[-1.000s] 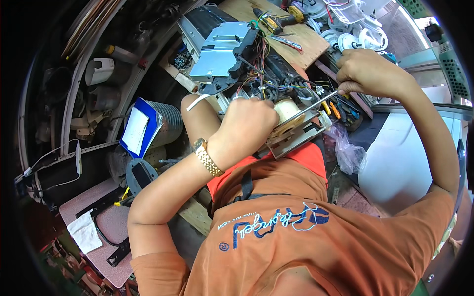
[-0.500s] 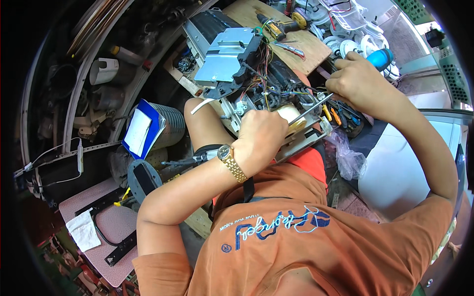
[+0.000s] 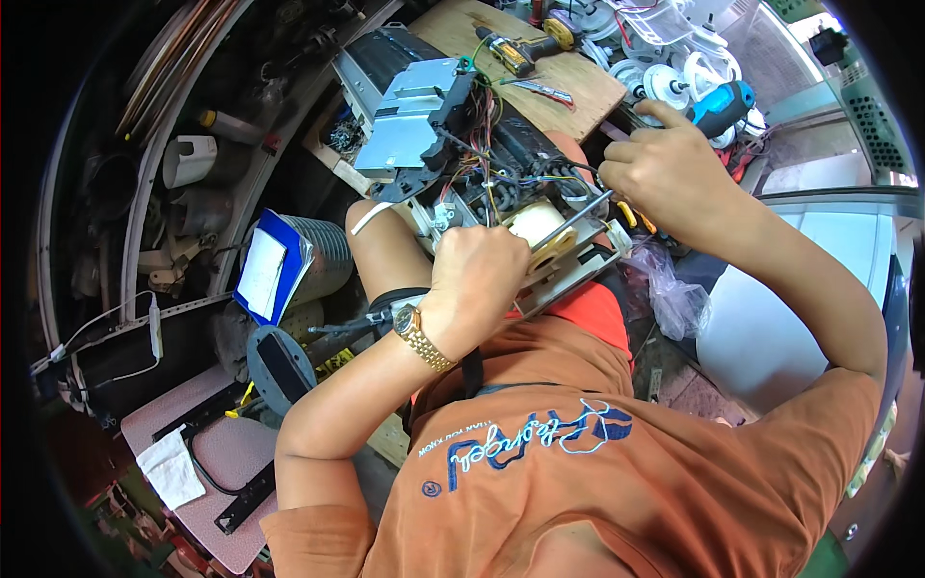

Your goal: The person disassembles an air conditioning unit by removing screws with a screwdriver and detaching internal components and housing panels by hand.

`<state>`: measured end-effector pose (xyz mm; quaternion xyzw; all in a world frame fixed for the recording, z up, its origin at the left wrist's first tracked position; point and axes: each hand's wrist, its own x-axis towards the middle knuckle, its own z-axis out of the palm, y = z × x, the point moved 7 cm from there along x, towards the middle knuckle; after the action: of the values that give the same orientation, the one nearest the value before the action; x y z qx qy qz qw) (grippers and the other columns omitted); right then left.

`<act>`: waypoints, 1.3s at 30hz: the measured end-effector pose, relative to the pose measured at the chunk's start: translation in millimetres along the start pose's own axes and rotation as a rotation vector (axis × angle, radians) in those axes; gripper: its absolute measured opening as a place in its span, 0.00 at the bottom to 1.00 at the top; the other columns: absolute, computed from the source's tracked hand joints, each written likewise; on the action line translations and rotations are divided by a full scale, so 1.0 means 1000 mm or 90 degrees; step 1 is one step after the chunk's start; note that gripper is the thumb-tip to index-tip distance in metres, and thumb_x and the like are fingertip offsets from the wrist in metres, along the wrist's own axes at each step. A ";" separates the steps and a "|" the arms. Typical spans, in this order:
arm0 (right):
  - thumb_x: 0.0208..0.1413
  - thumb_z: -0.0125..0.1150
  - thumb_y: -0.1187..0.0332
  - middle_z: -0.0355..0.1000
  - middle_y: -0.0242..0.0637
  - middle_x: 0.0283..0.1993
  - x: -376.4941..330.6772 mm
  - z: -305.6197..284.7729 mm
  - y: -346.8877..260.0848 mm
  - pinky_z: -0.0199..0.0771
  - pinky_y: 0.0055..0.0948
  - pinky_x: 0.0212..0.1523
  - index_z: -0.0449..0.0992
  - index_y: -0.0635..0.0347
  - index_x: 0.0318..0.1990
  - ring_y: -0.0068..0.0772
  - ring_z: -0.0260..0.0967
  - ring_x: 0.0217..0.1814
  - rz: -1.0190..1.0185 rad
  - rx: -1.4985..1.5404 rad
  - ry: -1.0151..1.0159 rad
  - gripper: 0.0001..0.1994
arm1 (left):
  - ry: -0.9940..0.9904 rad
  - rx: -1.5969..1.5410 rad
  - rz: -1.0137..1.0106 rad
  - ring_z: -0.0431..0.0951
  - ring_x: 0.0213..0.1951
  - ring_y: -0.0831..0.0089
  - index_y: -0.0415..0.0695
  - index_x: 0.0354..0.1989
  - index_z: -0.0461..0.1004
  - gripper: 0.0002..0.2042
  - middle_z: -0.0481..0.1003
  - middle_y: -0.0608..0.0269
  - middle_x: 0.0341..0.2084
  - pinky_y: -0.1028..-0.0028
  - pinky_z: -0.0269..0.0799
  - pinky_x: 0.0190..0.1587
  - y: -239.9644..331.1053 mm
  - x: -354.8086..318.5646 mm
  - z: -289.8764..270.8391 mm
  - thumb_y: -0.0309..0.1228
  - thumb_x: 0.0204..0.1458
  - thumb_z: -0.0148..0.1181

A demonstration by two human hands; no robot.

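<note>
Left hand (image 3: 479, 279) fisted on the near edge of the opened appliance chassis (image 3: 540, 241) resting on the lap, fingers curled tight and pressed together, whether around anything cannot be told. Right hand (image 3: 665, 164) up at about two o'clock from it, fingers pinched round the handle of a long screwdriver (image 3: 568, 223). Shaft running from two o'clock down to eight, tip beside the cream motor spool (image 3: 533, 223), right next to the left knuckles.
</note>
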<state>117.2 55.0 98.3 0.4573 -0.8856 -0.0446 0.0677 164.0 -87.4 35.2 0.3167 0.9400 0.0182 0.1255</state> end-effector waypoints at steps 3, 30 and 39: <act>0.46 0.63 0.68 0.73 0.28 0.29 -0.004 0.006 0.001 0.69 0.39 0.55 0.79 0.51 0.28 0.31 0.71 0.38 -0.016 0.027 -0.032 0.02 | -0.018 0.010 -0.017 0.85 0.26 0.60 0.44 0.22 0.82 0.02 0.80 0.53 0.20 0.65 0.79 0.27 0.000 0.002 0.001 0.28 0.41 0.68; 0.47 0.70 0.62 0.72 0.25 0.27 -0.004 0.001 0.005 0.64 0.39 0.47 0.83 0.49 0.30 0.31 0.70 0.37 0.018 0.113 0.024 0.05 | -0.009 0.047 -0.050 0.84 0.26 0.60 0.48 0.23 0.82 0.04 0.79 0.55 0.19 0.64 0.78 0.28 -0.005 0.000 0.010 0.25 0.44 0.63; 0.48 0.69 0.62 0.76 0.30 0.26 -0.006 0.016 0.015 0.63 0.39 0.44 0.82 0.51 0.29 0.37 0.74 0.35 -0.016 0.208 -0.073 0.05 | -0.009 0.035 -0.046 0.84 0.25 0.59 0.46 0.23 0.83 0.03 0.79 0.54 0.19 0.63 0.79 0.27 -0.005 0.003 0.009 0.26 0.44 0.63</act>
<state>105.7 69.2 84.3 0.4699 -0.8777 0.0733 -0.0587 161.4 -90.1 25.2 0.2856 0.9502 -0.0141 0.1239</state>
